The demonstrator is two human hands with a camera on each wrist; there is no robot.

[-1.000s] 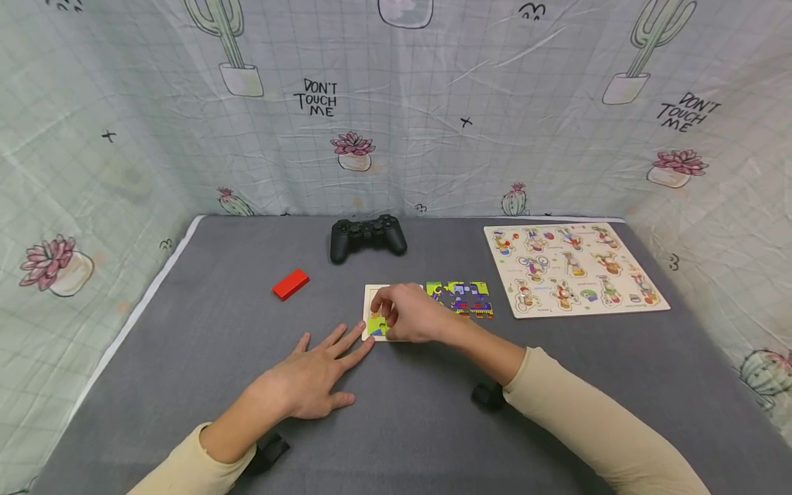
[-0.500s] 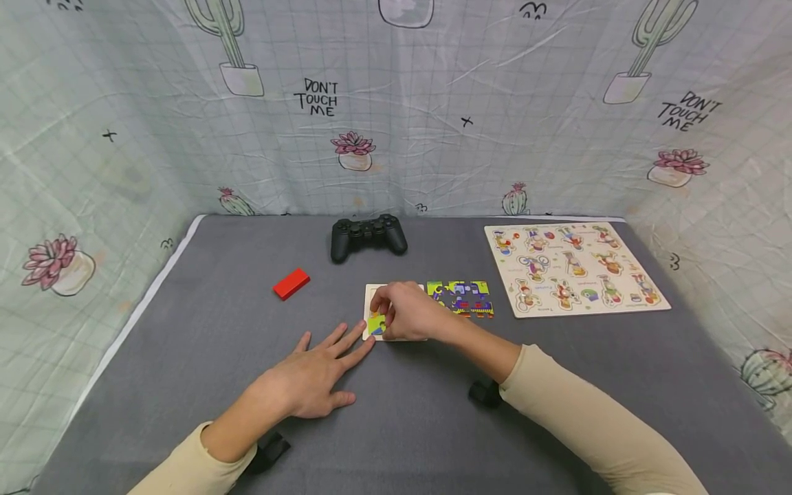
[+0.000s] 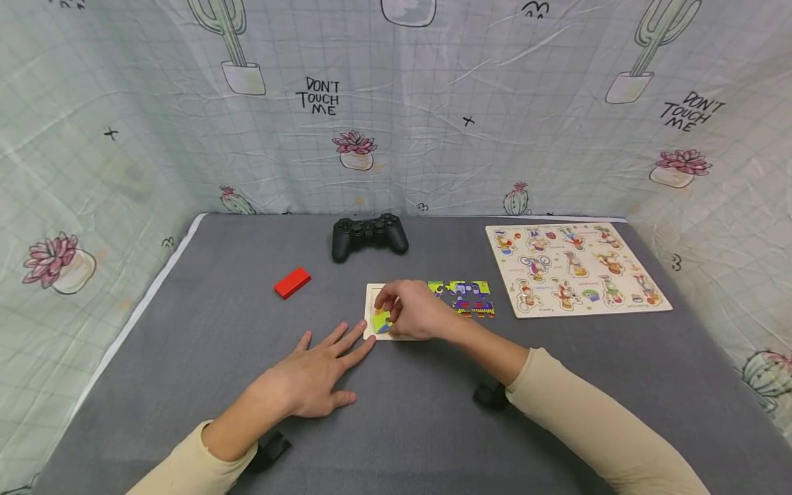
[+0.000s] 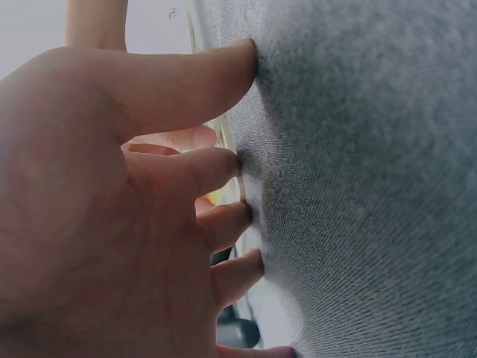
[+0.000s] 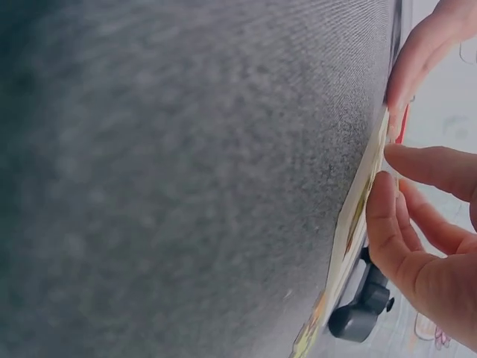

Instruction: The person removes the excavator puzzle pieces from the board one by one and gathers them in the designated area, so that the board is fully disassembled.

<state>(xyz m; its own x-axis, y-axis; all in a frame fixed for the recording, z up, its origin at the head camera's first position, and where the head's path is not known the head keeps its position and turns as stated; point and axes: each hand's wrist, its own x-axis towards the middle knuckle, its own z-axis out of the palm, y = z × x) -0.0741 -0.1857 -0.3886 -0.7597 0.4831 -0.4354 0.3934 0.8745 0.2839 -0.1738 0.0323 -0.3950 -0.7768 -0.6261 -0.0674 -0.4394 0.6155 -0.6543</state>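
Note:
A small pale wooden puzzle tray (image 3: 370, 297) lies at mid-table, partly covered by my right hand (image 3: 416, 311). Its thumb and fingers pinch a yellow-green jigsaw piece (image 3: 381, 322) at the tray's left part. In the right wrist view, thumb and fingertips (image 5: 381, 190) come close together right over the tray's edge. My left hand (image 3: 312, 379) lies with fingers spread, two fingertips at the tray's left side. The left wrist view shows its fingertips (image 4: 227, 165) against the grey cloth. Joined yellow and purple jigsaw pieces (image 3: 473, 307) sit just right of the tray.
A black game controller (image 3: 370, 236) lies behind the tray and a red block (image 3: 292, 282) to its left. At the back right is a large wooden animal puzzle board (image 3: 578, 271). A printed curtain (image 3: 402, 137) borders the grey table.
The yellow-green piece has shifted slightly and turned under my right fingers, which have moved a little over the tray. My left hand has stayed in place.

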